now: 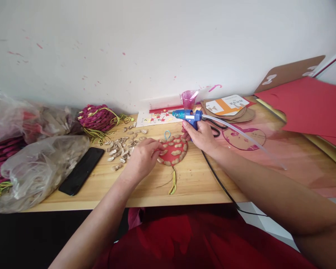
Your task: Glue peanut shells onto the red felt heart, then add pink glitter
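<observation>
My right hand [203,136] is wrapped round the handle of a blue glue gun [189,116], its nozzle pointing left and a long clear glue stick [243,136] trailing from its back. Below it on the table lies a red disc [168,152] with peanut shells [176,152] set round its rim and over its face. A light-blue loop [167,135] tops the disc, and a yellow-green tassel [173,181] hangs from its lower edge. The fingers of my left hand [144,155] are pinched on a peanut shell [164,152] at the disc's left side.
Loose peanut shells [120,149] lie left of the disc. Further left are a black phone [81,170], a plastic bag [42,172] and a purple tasselled ornament [96,117]. Star stickers [162,119] lie behind; red sheets [313,108] are at right. A black cord [220,183] crosses the table's front edge.
</observation>
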Demonstrator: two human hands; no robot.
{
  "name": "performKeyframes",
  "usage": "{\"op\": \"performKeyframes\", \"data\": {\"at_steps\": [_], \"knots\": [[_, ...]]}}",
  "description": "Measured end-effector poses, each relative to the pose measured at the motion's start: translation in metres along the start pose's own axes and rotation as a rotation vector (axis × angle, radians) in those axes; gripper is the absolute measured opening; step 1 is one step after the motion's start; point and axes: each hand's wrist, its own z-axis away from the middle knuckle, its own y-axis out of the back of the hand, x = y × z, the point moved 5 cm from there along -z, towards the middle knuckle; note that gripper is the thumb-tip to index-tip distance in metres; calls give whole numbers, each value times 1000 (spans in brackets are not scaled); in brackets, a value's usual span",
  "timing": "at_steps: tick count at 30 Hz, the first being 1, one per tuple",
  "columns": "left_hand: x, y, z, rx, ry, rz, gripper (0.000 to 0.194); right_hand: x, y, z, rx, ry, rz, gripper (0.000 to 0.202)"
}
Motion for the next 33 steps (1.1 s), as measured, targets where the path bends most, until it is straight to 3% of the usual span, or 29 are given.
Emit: {"op": "performKeyframes", "data": {"at_steps": [9,16,27,33], "knots": [[24,-19,-23,-182,-133,-100,11,-4,0,0,-5,-11,-3,47],[24,-28,-33,-195,-169,-102,16,-6,-1,1,-19,-65,-47,56],[23,-28,-27,-179,-202,-51,23,-4,-2,0,-27,-85,-38,49],[-2,-4,-27,-83,-65,-15,14,1,-3,-1,-12,-75,-42,47]]}}
